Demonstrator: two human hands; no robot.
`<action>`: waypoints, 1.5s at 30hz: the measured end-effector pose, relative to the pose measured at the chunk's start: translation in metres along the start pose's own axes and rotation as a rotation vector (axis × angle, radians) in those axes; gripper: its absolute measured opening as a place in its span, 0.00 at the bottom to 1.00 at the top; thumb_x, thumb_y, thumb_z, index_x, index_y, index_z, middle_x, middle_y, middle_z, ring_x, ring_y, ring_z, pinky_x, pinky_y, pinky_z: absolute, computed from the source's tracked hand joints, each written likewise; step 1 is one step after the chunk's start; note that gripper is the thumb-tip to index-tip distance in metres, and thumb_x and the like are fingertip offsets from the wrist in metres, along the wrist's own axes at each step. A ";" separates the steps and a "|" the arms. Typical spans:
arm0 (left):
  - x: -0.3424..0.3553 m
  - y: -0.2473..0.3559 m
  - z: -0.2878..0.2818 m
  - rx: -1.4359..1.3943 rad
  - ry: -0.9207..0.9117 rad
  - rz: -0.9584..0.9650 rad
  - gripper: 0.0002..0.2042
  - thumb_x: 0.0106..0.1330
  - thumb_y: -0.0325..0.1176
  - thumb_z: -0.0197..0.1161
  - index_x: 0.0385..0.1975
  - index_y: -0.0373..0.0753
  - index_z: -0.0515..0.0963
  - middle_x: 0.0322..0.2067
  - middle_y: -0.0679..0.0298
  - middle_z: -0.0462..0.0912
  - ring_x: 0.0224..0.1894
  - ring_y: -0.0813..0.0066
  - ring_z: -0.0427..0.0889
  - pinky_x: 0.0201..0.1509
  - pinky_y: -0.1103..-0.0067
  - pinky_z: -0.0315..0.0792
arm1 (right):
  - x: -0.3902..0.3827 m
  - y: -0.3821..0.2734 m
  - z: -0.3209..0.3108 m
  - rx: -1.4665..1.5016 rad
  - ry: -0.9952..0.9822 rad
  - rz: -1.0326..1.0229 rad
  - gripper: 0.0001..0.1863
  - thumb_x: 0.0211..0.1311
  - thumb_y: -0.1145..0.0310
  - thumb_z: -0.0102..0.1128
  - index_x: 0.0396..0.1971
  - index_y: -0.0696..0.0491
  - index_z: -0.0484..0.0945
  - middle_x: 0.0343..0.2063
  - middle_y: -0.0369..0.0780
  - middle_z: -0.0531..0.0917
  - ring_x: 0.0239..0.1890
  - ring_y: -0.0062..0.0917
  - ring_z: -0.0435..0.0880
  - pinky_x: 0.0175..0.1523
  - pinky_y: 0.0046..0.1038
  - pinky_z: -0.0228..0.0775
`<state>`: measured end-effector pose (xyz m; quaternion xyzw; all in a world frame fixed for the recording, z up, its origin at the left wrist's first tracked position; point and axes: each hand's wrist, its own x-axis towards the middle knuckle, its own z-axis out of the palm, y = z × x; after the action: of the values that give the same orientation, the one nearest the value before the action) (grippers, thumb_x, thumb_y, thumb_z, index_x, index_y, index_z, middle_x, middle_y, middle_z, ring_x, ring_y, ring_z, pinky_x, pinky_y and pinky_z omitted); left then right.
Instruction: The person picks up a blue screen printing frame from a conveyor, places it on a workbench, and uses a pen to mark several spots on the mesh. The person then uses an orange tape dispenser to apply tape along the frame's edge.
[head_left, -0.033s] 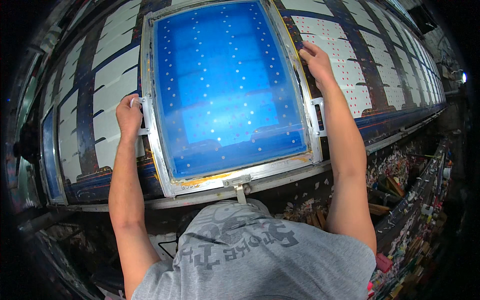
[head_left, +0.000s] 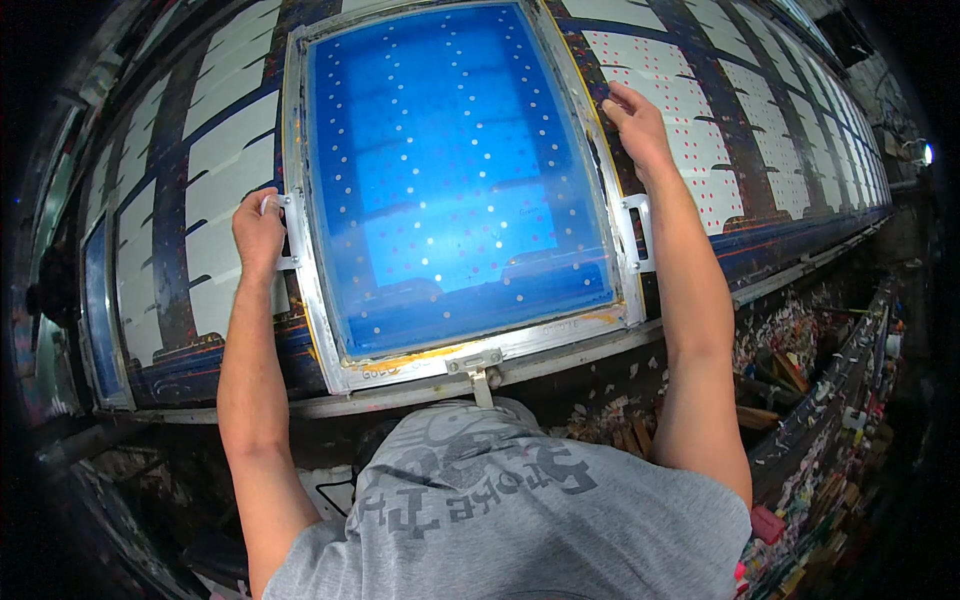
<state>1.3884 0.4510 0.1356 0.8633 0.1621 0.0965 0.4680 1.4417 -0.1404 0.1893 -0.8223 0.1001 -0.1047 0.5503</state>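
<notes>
A large screen frame (head_left: 470, 339) with a metal rim and translucent blue mesh (head_left: 460, 130) dotted with small pale holes lies in front of me over white sheets. My left hand (head_left: 259, 225) is closed on the white handle (head_left: 295, 235) at the frame's left side. My right hand (head_left: 637, 130) is raised by the frame's upper right edge, fingers curved and apart, holding nothing that I can see; whether it touches the rim is unclear. Below it, the right-side handle (head_left: 640, 234) is out of my grasp.
The long dark printing table (head_left: 165, 250) carries rows of white sheets (head_left: 230, 170), some with red dots (head_left: 690, 140). A smaller framed blue screen (head_left: 100, 300) stands at far left. A rail (head_left: 760, 287) runs along the near edge; scraps and debris (head_left: 780, 370) lie beneath at right.
</notes>
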 end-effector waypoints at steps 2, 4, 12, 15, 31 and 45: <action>0.004 -0.002 0.003 0.004 -0.013 -0.007 0.11 0.80 0.29 0.63 0.55 0.34 0.86 0.32 0.67 0.84 0.27 0.82 0.79 0.29 0.80 0.75 | -0.019 -0.008 -0.014 -0.028 0.022 -0.069 0.28 0.72 0.69 0.69 0.70 0.60 0.79 0.63 0.49 0.85 0.64 0.32 0.85 0.71 0.32 0.73; 0.007 -0.001 0.004 -0.010 -0.009 -0.012 0.12 0.78 0.30 0.64 0.54 0.34 0.87 0.31 0.65 0.86 0.27 0.80 0.81 0.31 0.78 0.77 | -0.038 -0.019 -0.029 -0.121 0.045 -0.115 0.26 0.73 0.71 0.68 0.69 0.59 0.80 0.64 0.48 0.85 0.65 0.31 0.84 0.72 0.32 0.73; -0.021 0.017 0.016 -0.087 0.035 0.068 0.21 0.74 0.26 0.69 0.66 0.32 0.80 0.38 0.61 0.88 0.34 0.75 0.86 0.42 0.77 0.81 | -0.168 -0.012 -0.084 -0.236 0.281 -0.203 0.21 0.75 0.77 0.63 0.65 0.61 0.81 0.60 0.47 0.84 0.62 0.31 0.85 0.65 0.32 0.79; -0.047 0.025 0.018 -0.093 0.279 0.272 0.24 0.74 0.26 0.70 0.68 0.33 0.78 0.39 0.60 0.88 0.35 0.72 0.86 0.47 0.77 0.81 | -0.218 -0.003 -0.092 -0.285 0.360 -0.201 0.19 0.75 0.78 0.62 0.64 0.62 0.82 0.58 0.46 0.85 0.60 0.30 0.86 0.64 0.30 0.79; -0.266 0.233 -0.207 0.069 -0.169 1.413 0.12 0.65 0.27 0.74 0.26 0.37 0.75 0.24 0.64 0.76 0.25 0.65 0.75 0.31 0.67 0.77 | -0.342 -0.076 0.018 -0.491 0.201 -0.672 0.16 0.64 0.85 0.68 0.51 0.59 0.88 0.49 0.46 0.90 0.52 0.40 0.89 0.58 0.37 0.81; -0.249 0.150 -0.163 -0.117 0.195 1.317 0.14 0.61 0.16 0.73 0.30 0.39 0.72 0.30 0.58 0.79 0.32 0.59 0.79 0.41 0.57 0.78 | -0.365 -0.064 0.021 -0.481 0.186 -0.711 0.18 0.61 0.87 0.68 0.51 0.60 0.87 0.48 0.48 0.90 0.49 0.44 0.89 0.55 0.39 0.81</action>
<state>1.1341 0.4087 0.3463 0.7423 -0.3629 0.4485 0.3407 1.1014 0.0040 0.2186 -0.8974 -0.1184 -0.3351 0.2615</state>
